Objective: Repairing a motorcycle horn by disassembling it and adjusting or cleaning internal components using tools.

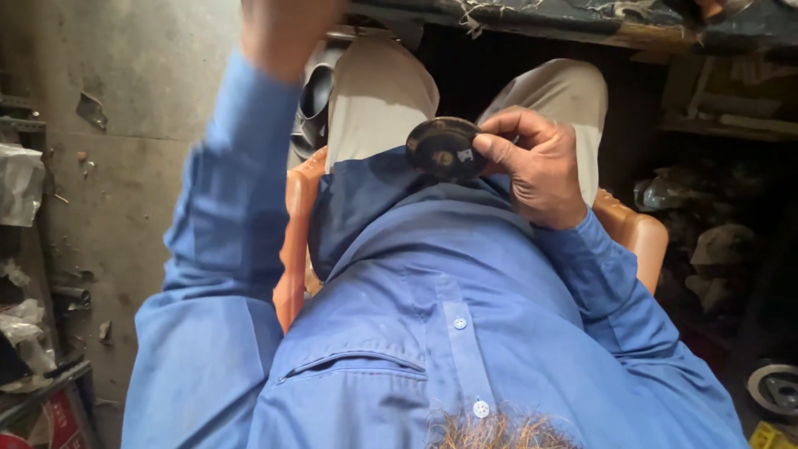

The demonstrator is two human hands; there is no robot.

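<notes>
Cluttered workshop, rough grey concrete floor [125, 166] littered with scraps; dark shelves of dusty parts at right. We sit in an orange plastic chair [640, 233], beige trousers, blue shirt. Red package [62, 420] lower left corner, crumpled plastic bags above it. Our right hand [532, 170] pinches a dark round metal disc [443, 150] over the lap, fingers clamped on its rim, flat face turned up toward us. Our left hand [287, 29] is raised, blurred; grip undeterminable.
</notes>
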